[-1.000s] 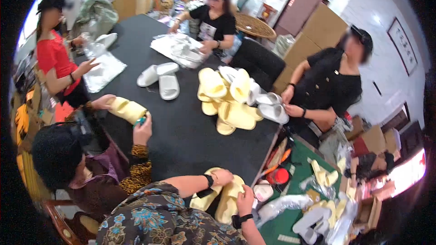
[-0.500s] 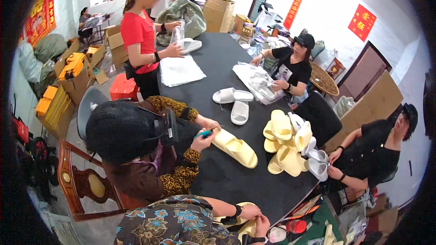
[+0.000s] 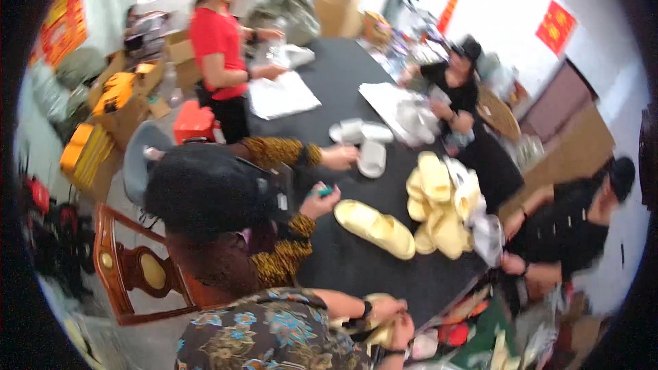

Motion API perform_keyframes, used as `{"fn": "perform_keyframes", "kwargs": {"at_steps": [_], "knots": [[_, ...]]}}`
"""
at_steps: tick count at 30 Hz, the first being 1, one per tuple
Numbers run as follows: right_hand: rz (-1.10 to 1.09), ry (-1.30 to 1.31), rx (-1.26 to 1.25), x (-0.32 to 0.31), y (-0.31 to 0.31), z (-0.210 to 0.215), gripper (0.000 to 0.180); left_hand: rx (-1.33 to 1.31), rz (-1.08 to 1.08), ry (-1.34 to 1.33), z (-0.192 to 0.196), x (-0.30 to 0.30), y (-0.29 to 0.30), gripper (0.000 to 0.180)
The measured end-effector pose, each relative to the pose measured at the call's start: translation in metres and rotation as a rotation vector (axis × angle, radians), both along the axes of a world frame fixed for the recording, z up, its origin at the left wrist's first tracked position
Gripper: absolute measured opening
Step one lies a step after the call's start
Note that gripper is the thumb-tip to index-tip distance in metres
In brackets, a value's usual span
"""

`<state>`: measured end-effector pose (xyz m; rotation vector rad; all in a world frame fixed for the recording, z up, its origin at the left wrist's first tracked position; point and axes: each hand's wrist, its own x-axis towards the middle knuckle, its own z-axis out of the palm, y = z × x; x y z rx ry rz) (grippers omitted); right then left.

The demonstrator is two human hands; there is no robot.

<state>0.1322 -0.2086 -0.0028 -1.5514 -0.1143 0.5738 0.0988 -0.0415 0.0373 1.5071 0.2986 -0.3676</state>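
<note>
The left hand [image 3: 388, 309] and right hand [image 3: 403, 330] sit close together over yellow slippers [image 3: 381, 336] at the near right of the tabletop [image 3: 425, 284]; blur means I cannot tell whether their fingers clamp or merely touch. A loose hold near the edge could let a slipper slip right, perhaps knocking the red object [image 3: 452, 334].

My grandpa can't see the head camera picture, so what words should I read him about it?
The camera wearer's left hand and right hand are close together at pale yellow slippers, a little blurry. A pile of yellow and white slippers sits on a dark table, with four other people around it.
</note>
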Motion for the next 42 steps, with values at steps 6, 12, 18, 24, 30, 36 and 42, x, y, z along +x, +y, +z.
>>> {"fn": "perform_keyframes", "kwargs": {"at_steps": [6, 12, 18, 24, 30, 36, 42], "knots": [[-0.031, -0.199, -0.200, 0.029, 0.010, -0.040, 0.020, 0.384, 0.070, -0.399, -0.066, 0.023, 0.018, 0.012], [-0.139, -0.081, -0.207, 0.025, 0.004, -0.034, 0.015, 0.340, 0.005, -0.269, -0.071, 0.031, 0.005, 0.016], [-0.148, -0.085, -0.222, 0.019, -0.004, -0.031, 0.011, 0.299, -0.018, -0.283, -0.070, 0.025, -0.003, 0.027], [-0.149, -0.105, -0.236, 0.017, -0.002, -0.037, 0.013, 0.287, -0.023, -0.281, -0.064, 0.023, -0.003, 0.029], [-0.117, -0.253, -0.383, 0.017, 0.001, -0.035, 0.012, 0.333, -0.032, -0.311, -0.062, 0.024, -0.001, 0.031], [-0.067, -0.253, -0.392, 0.015, 0.009, -0.026, 0.012, 0.368, -0.035, -0.376, -0.067, 0.023, 0.001, 0.033], [-0.009, -0.250, -0.460, 0.015, 0.004, -0.038, 0.010, 0.342, -0.037, -0.366, -0.065, 0.024, -0.002, 0.034]]}}
